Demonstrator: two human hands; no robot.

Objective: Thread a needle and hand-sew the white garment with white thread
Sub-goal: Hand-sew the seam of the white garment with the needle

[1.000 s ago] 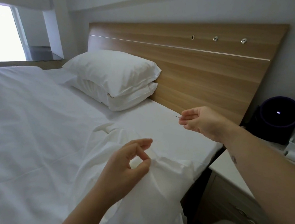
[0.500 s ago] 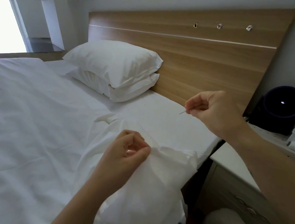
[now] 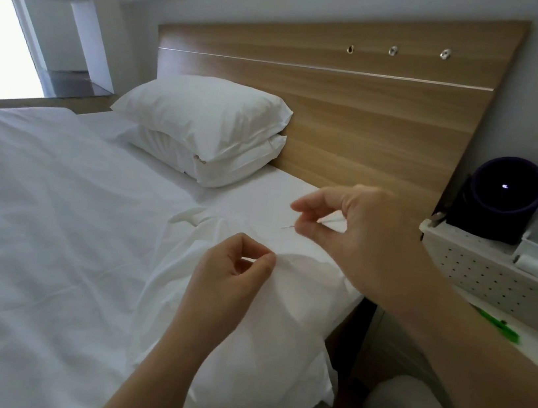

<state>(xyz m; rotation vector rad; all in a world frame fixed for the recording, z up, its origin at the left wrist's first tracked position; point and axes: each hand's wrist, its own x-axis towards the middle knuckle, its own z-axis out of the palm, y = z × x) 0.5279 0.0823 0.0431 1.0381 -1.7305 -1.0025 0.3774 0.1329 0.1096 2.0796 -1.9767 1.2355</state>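
The white garment [image 3: 244, 321] lies bunched over the near right corner of the bed. My left hand [image 3: 234, 271] pinches a fold of it at its upper edge between thumb and forefinger. My right hand [image 3: 350, 229] hovers just above and to the right, with a thin needle [image 3: 286, 227] pinched between thumb and fingers, its tip pointing left toward the fabric. The white thread is too fine to make out against the sheet. A spool of white thread [image 3: 533, 267] lies in a tray on the nightstand.
Two stacked white pillows [image 3: 202, 125] lean by the wooden headboard [image 3: 360, 113]. At the right, a nightstand carries a white perforated basket [image 3: 485, 279], a dark round device [image 3: 504, 195] and a green tool [image 3: 499, 326]. White bedding [image 3: 33, 222] covers the left.
My right hand has come down and left with the needle, from in front of the headboard to just above the garment. My left hand has closed its pinch on the fabric fold.
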